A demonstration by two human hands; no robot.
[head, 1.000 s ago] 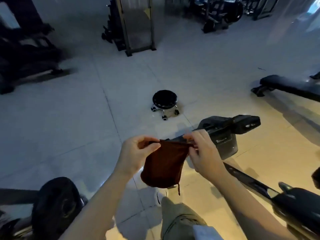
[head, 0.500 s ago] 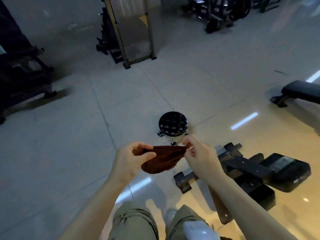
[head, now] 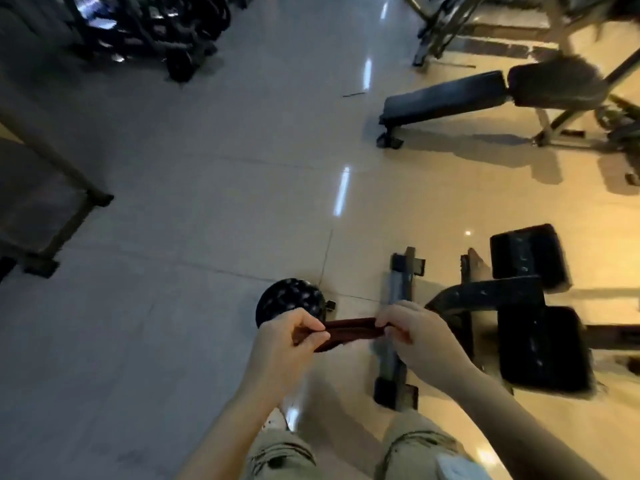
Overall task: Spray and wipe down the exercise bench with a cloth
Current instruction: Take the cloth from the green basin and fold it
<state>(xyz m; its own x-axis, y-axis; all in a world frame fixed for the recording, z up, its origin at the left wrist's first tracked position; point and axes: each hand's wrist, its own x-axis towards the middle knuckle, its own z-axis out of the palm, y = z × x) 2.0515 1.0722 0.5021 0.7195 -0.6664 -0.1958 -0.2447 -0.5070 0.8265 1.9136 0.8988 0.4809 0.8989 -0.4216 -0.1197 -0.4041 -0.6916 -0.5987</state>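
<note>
Your left hand (head: 287, 337) & right hand (head: 412, 332) each pinch an end of the dark red cloth (head: 349, 332), pulled into a narrow band btwn them at waist level. Round black stool (head: 289, 299) on floor just behind left hand. Bench w/ black pads (head: 540, 348) low at your right, near right hand, not touched. 2nd bench (head: 446, 97) well apart, far right. Floor tiles glossy.

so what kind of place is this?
Most likely a gym: a padded exercise bench stands on the tiled floor, dark weight racks behind it, and a padded machine close by.
</note>
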